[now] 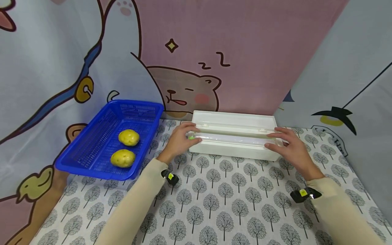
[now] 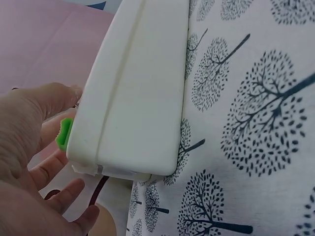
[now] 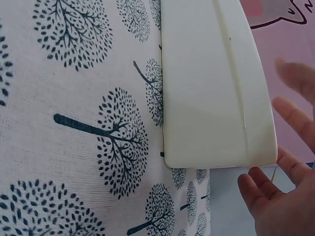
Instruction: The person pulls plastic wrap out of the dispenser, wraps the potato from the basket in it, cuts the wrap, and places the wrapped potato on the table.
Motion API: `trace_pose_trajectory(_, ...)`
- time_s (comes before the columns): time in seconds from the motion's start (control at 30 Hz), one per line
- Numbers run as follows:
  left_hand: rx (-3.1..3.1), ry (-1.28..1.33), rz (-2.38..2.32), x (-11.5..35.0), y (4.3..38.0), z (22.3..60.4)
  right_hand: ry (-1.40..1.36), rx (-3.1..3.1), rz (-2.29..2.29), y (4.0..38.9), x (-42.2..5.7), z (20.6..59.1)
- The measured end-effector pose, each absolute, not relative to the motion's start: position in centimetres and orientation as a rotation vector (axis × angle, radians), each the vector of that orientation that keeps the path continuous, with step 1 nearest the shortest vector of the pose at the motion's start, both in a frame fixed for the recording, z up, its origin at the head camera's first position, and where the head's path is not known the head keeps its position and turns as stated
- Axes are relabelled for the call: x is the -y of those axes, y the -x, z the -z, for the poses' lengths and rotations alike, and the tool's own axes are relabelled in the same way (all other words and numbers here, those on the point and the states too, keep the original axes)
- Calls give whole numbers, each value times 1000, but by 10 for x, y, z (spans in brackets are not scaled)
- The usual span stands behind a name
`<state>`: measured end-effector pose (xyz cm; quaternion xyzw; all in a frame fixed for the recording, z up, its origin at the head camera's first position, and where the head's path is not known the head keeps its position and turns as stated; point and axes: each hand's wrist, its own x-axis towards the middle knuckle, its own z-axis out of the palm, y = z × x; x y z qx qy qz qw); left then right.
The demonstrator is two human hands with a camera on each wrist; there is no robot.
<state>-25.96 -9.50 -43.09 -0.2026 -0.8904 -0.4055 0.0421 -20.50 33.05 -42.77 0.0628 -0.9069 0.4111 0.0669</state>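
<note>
A white cling film dispenser box (image 1: 234,151) stands near the back of the table, its lid (image 1: 232,119) tipped back. Inside it lies a pale, shiny film roll (image 1: 232,139). My left hand (image 1: 181,139) is at the box's left end, thumb at the front edge and fingers spread loosely around the corner. A small green piece (image 2: 64,133) sticks out beside those fingers. At the opposite end my right hand (image 1: 292,149) has its thumb and fingers spread apart. In the right wrist view its fingertips (image 3: 253,187) are right by the box's end.
A blue plastic basket (image 1: 82,136) sits to the left, with two yellow potatoes (image 1: 129,137) inside. Tree-print cloth (image 1: 226,190) covers the table. Cartoon-print fabric (image 1: 260,61) hangs close behind the box and along both sides.
</note>
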Motion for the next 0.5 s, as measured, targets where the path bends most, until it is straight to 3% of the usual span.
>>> trace_pose_trajectory(0.5,2768,625,1218,87,269,428,-148,2793,-1164,216,-326,424)
